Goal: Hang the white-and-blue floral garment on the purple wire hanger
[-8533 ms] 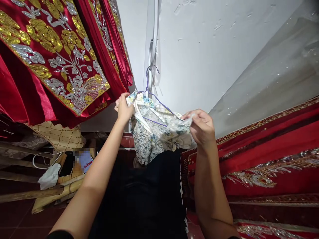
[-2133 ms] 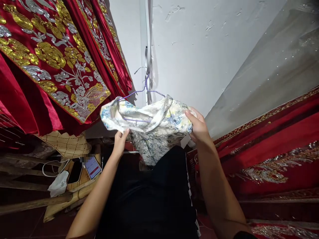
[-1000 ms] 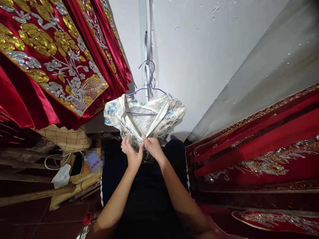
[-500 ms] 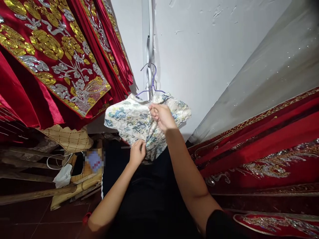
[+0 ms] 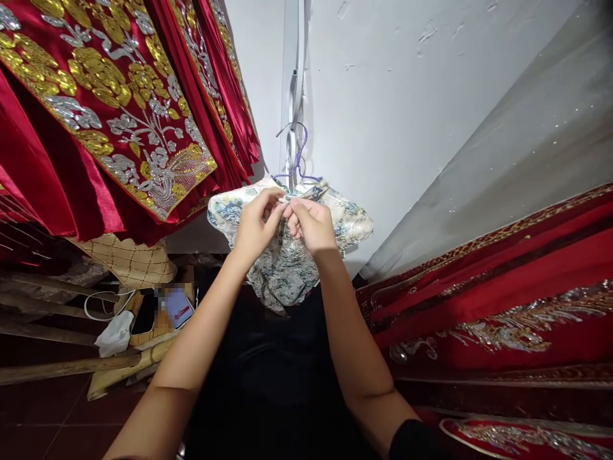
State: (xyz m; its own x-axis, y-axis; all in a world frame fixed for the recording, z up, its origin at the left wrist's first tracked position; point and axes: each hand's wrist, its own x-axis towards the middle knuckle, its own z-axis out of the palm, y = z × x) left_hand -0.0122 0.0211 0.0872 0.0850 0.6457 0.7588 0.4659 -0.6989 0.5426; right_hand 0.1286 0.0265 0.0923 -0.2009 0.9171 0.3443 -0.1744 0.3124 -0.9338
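Note:
A short-sleeved floral shirt (image 5: pixel 287 275), cream with blue and yellow print, hangs on a purple wire hanger (image 5: pixel 299 160) in front of me. My left hand (image 5: pixel 258 220) pinches the shirt's front near the collar, thumb and forefinger together. Right beside it, my right hand (image 5: pixel 310 223) has its fingers curled and pinches the same spot, fingertips nearly touching the left ones. Whatever small part of the collar lies between the fingertips is hidden. Below the hands the shirt's lower front hangs in folds.
Red garments with gold and silver embroidery (image 5: pixel 158 128) hang at the left. A red beaded dress (image 5: pixel 502 319) under a sheer cover (image 5: pixel 479 166) hangs at the right. The white wall (image 5: pixel 364 115) stands behind. A dark phone (image 5: pixel 143 313) and white plastic bag (image 5: pixel 115 333) lie at lower left.
My left hand has let go of the shirt's lower front edge and moved up to the collar beside my right hand. The right hand stays near the collar. The view has shifted slightly.

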